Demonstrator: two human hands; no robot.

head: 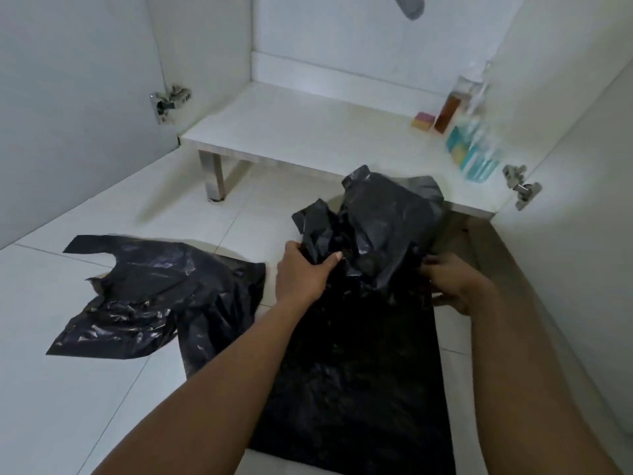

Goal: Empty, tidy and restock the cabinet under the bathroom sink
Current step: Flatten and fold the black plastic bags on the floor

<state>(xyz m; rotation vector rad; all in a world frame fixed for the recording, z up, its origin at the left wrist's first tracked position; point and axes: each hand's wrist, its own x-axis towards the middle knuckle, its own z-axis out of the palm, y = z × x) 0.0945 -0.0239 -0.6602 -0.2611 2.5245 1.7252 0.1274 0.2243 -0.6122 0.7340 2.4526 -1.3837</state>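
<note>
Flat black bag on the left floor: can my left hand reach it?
Probably, once freed: the left hand grips the crumpled bag, and the flat black bag lies just beside it, nothing between.

At least two black bags (154, 296) (383, 228), two hinges (169, 102) (521, 186), one sponge (423, 121).

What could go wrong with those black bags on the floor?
The crumpled black bag, gripped by the left hand and right hand, might tear if tugged. Its raised top is near the blue bottle at the shelf edge and could knock it over. The loose black bag on the tiles could be slippery underfoot.
</note>
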